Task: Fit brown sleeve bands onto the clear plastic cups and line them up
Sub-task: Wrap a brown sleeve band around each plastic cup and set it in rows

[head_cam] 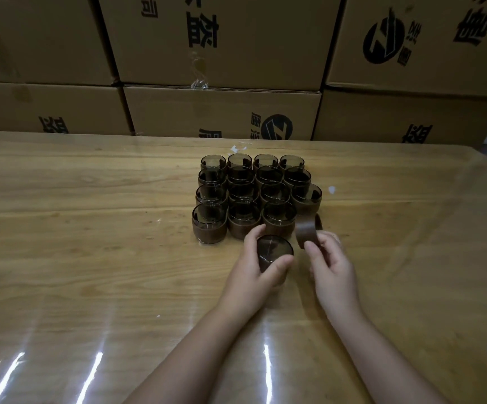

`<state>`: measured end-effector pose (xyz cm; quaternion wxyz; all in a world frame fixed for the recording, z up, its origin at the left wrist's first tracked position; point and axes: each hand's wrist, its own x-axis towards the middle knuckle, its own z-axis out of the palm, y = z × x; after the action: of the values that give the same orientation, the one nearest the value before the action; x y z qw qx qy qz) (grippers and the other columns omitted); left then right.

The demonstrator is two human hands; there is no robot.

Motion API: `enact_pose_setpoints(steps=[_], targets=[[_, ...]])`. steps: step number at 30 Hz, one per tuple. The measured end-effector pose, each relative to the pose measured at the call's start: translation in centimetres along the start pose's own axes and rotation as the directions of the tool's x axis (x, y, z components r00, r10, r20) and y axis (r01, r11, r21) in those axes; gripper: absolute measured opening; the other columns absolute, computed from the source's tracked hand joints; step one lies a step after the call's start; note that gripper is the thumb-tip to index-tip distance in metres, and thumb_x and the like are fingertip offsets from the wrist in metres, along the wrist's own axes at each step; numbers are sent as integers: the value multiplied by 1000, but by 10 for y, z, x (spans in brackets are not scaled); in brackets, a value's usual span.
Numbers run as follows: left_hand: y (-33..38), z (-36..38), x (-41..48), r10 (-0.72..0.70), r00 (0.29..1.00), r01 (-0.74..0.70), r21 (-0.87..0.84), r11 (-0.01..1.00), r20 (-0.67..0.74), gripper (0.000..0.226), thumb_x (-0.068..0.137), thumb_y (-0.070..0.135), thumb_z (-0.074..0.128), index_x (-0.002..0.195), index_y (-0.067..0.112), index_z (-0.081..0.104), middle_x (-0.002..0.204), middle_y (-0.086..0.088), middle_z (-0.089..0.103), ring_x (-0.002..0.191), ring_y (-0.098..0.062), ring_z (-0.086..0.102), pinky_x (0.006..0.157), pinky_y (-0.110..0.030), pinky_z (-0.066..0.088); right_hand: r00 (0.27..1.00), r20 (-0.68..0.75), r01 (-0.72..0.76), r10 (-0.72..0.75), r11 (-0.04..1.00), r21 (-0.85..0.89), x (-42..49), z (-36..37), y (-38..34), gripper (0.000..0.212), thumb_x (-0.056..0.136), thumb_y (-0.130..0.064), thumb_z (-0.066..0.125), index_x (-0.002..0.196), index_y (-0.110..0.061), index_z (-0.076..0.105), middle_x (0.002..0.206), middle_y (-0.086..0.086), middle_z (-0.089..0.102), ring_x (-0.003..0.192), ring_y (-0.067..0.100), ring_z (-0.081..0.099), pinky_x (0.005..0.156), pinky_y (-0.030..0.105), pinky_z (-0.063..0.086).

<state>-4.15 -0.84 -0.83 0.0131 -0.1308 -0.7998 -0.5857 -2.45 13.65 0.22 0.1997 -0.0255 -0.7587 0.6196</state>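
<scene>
So I count 15 banded cups [278, 220] packed on the tabletop [90, 228] in rows of 4, 4, 4 and 3, plus one bare cup [274, 252] that the left hand [253, 266] has its fingers and thumb wrapped around, just in front of the gap at the near right corner. The right hand [332, 263] pinches a single loose band [306, 230] right beside that cup, not on it yet. It's pretty dim: the back rows' bands are mostly hidden behind the front cups, and the six boxes [221, 48] behind are cut off by the frame.
</scene>
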Motion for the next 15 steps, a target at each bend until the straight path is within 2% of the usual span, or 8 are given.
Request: enact_pose_setpoints(steps=[3,5,6,8,10,13,15], targets=[[-2,2,0,15,998,-18,49,999,61,65,87,45,64,140,30,30,132,3,52,124,-13,48,107,-32,39,999,34,-8,9,1000,-26,-1,-1,3,18,95,-11,56,108,-24,59,96,-3,65,84,12,61,74,23,51],[-1,2,1,-2,998,0,41,999,62,52,91,43,60,135,34,33,130,3,54,122,-17,50,105,-40,42,997,60,46,-42,996,-80,-2,-1,5,19,91,1,55,100,-14,61,90,0,62,82,19,60,70,19,47],[-1,1,1,-21,999,19,26,999,50,48,92,48,55,134,34,37,128,3,55,121,-17,52,103,-41,43,994,57,101,-94,988,-121,-3,0,5,20,88,8,54,95,-8,62,89,-1,60,83,19,58,70,16,46],[2,-1,1,-35,999,34,-60,998,-13,47,88,53,41,127,30,50,123,5,61,117,-8,54,101,-30,42,964,40,265,-263,940,-213,-3,0,2,26,78,19,52,83,-5,61,90,-7,59,87,17,57,76,13,42],[6,-3,2,-45,996,26,-218,976,-82,43,87,50,34,115,29,59,114,9,65,110,3,58,95,-18,42,894,55,436,-444,837,-329,-6,1,0,25,70,16,52,74,-7,60,94,-13,62,89,19,56,84,9,35],[9,-5,3,-79,994,39,-425,904,-75,51,84,55,40,115,21,61,117,-3,68,113,-9,62,98,-24,46,803,131,561,-582,663,-495,-9,3,-4,21,73,5,52,70,-11,65,99,-7,69,90,22,50,86,11,30],[8,-8,2,-34,998,9,-434,901,-51,62,77,59,47,119,15,61,121,-8,66,115,-16,61,99,-28,47,749,149,599,-645,564,-569,-11,7,-5,23,79,-2,50,69,-13,67,107,-6,68,96,21,44,86,19,34]])
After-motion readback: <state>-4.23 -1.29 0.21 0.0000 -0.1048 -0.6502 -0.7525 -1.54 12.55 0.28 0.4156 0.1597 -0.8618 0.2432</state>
